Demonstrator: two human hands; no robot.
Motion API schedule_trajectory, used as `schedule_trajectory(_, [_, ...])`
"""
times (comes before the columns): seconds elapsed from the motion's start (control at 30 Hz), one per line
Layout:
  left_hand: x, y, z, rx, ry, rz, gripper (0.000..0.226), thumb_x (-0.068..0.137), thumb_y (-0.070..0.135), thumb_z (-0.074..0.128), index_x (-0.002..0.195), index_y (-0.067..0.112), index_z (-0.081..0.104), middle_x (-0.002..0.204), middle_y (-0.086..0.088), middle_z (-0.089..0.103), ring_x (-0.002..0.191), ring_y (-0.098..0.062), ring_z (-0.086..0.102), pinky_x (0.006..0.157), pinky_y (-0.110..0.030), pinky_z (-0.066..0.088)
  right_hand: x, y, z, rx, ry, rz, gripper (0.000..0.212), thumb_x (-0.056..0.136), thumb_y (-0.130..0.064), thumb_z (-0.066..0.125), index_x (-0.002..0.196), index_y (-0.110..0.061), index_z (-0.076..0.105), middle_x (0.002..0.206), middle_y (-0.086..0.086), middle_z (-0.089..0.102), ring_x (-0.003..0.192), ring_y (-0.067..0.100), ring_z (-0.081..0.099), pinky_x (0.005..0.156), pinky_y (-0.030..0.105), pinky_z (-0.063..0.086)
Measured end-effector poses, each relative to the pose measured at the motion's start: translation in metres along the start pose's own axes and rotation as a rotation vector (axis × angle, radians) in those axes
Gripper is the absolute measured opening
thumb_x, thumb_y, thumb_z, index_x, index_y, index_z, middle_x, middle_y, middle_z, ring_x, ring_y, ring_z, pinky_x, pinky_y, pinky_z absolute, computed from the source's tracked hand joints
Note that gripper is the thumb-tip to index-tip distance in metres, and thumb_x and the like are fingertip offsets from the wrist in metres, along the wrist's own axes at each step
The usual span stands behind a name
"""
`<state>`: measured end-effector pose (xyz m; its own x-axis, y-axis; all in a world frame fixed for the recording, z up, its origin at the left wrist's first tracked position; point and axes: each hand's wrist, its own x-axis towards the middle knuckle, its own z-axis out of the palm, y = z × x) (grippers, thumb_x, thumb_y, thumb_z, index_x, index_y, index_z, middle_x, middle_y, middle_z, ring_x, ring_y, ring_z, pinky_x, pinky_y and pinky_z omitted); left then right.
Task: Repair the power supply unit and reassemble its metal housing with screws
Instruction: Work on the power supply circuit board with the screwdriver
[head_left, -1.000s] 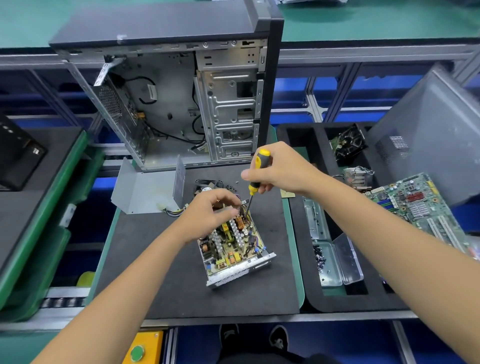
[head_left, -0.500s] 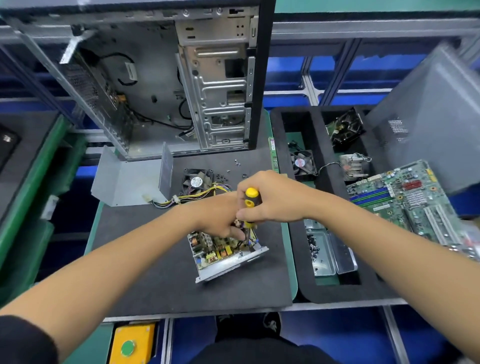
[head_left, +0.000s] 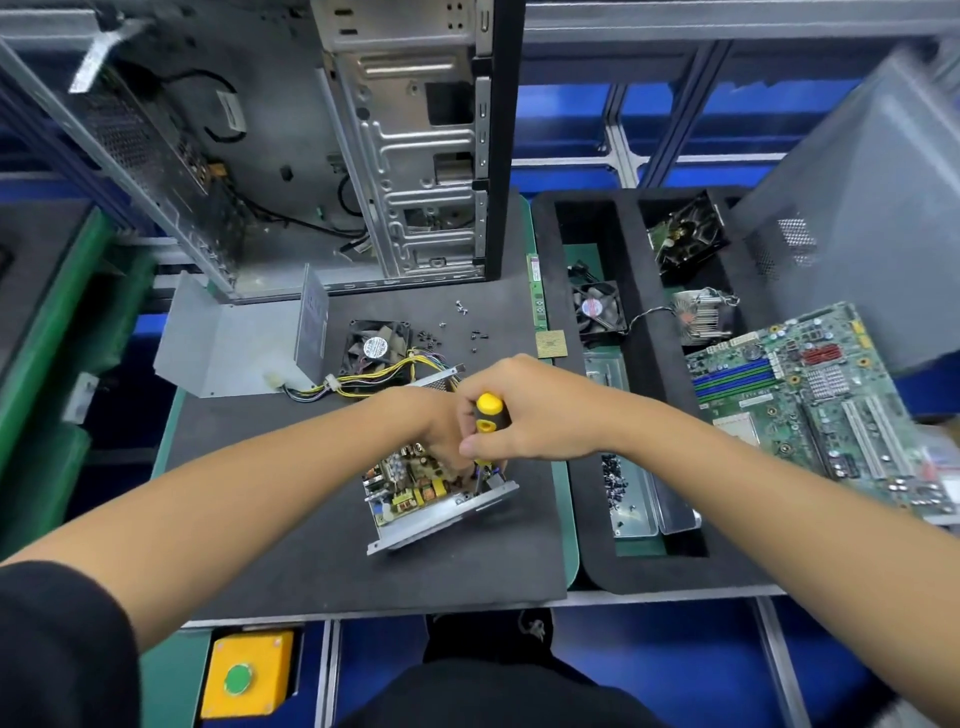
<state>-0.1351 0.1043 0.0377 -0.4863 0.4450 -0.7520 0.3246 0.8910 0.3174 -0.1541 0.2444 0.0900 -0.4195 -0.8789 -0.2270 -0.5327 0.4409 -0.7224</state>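
The open power supply unit (head_left: 415, 493) lies on the black mat, its circuit board showing inside a metal base tray. My right hand (head_left: 530, 415) grips a yellow and black screwdriver (head_left: 488, 413), held upright with its tip down in the board's right end. My left hand (head_left: 436, 426) rests on the board's far end, partly hidden behind the right hand; what its fingers hold cannot be seen. The grey housing cover (head_left: 244, 343) lies at the mat's back left. Its fan (head_left: 376, 345) and yellow wire bundle (head_left: 374, 376) sit behind the unit. Loose screws (head_left: 467, 327) are scattered on the mat.
An open computer case (head_left: 322, 140) stands at the back. A black foam tray (head_left: 670, 571) on the right holds a fan (head_left: 600, 312), a heatsink (head_left: 701, 314), a motherboard (head_left: 810, 405) and a clear screw box (head_left: 631, 499). A CPU chip (head_left: 551, 344) lies at the mat's edge.
My right hand came down with the screwdriver from above the unit to its right end, next to my left hand. The camera tilted down and closer.
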Motion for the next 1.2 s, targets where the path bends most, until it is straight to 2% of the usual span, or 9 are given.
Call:
schedule_trajectory(0.1, [0.0,0.005,-0.006,-0.032,-0.011,-0.009,0.038,0.096,0.02,0.054,0.13,0.004,0.051,0.115,-0.01,0.057,0.099,-0.023,0.05,0.073,-0.015,0.033,-0.002,0.002,0.0,0.007,-0.006,0.008,0.013,0.081,-0.026,0.073,0.076,-0.018,0.065,0.065,-0.003,0.064,0.059,0.013,0.061,0.053,0.012,0.039])
schedule_trajectory(0.23, [0.004,0.008,-0.006,-0.105,-0.018,0.01,0.035,0.09,0.027,0.065,0.123,0.018,0.058,0.094,0.01,0.05,0.087,-0.012,0.045,0.074,-0.016,0.038,-0.005,0.005,-0.003,0.012,0.019,0.007,0.012,0.08,-0.025,0.074,0.074,-0.021,0.064,0.059,-0.01,0.059,0.056,0.003,0.055,0.053,0.014,0.038])
schedule_trajectory(0.3, [0.006,0.009,-0.004,-0.131,-0.006,-0.008,0.02,0.089,0.027,0.066,0.107,0.028,0.057,0.079,0.019,0.048,0.074,-0.008,0.044,0.057,-0.008,0.037,-0.006,0.006,-0.003,0.021,0.015,0.006,0.012,0.08,-0.025,0.074,0.074,-0.022,0.063,0.056,-0.012,0.058,0.055,0.002,0.053,0.052,0.015,0.038])
schedule_trajectory(0.37, [0.005,0.01,-0.004,-0.142,0.01,-0.009,0.021,0.09,0.026,0.065,0.109,0.024,0.058,0.073,0.023,0.042,0.067,-0.007,0.041,0.05,-0.007,0.037,-0.006,0.005,-0.002,0.032,-0.003,0.012,0.012,0.081,-0.024,0.073,0.075,-0.022,0.063,0.055,-0.014,0.059,0.053,0.002,0.057,0.053,0.017,0.041])
schedule_trajectory(0.47, [0.003,0.012,-0.005,-0.106,-0.016,-0.008,0.039,0.091,0.029,0.063,0.124,0.01,0.057,0.094,0.008,0.059,0.085,-0.014,0.048,0.07,-0.012,0.036,-0.006,0.006,-0.001,0.028,-0.006,0.011,0.011,0.081,-0.025,0.073,0.077,-0.02,0.064,0.061,-0.009,0.062,0.056,0.008,0.06,0.052,0.017,0.041])
schedule_trajectory(0.6, [0.002,0.01,-0.006,-0.082,-0.059,-0.061,0.043,0.092,0.031,0.06,0.126,0.004,0.056,0.12,-0.01,0.061,0.102,-0.023,0.054,0.087,-0.028,0.043,-0.007,0.005,-0.002,0.017,0.003,-0.004,0.011,0.081,-0.026,0.073,0.077,-0.02,0.065,0.065,-0.006,0.063,0.057,0.005,0.055,0.053,0.014,0.039])
schedule_trajectory(0.8, [-0.001,0.009,-0.012,-0.124,-0.032,-0.066,0.032,0.095,0.017,0.054,0.123,0.002,0.053,0.108,-0.009,0.051,0.095,-0.02,0.044,0.084,-0.026,0.034,-0.007,0.003,-0.001,0.008,-0.001,0.003,0.011,0.08,-0.025,0.074,0.076,-0.02,0.065,0.061,-0.012,0.057,0.056,-0.001,0.051,0.053,0.011,0.036])
schedule_trajectory(1.0, [0.002,0.01,-0.005,-0.122,-0.026,-0.045,0.028,0.089,0.032,0.065,0.11,0.014,0.059,0.078,0.011,0.047,0.085,-0.017,0.044,0.072,-0.02,0.037,-0.007,0.006,0.0,0.042,-0.009,0.029,0.011,0.082,-0.024,0.073,0.077,-0.02,0.064,0.065,-0.003,0.066,0.057,0.006,0.058,0.052,0.011,0.038])
schedule_trajectory(1.2, [0.0,0.01,0.002,-0.151,0.006,-0.04,0.042,0.091,0.035,0.061,0.123,0.008,0.057,0.098,0.002,0.053,0.088,-0.015,0.044,0.077,-0.023,0.035,-0.007,0.005,0.002,0.071,-0.017,0.033,0.012,0.082,-0.024,0.073,0.076,-0.02,0.064,0.064,-0.005,0.065,0.059,0.007,0.061,0.054,0.014,0.042])
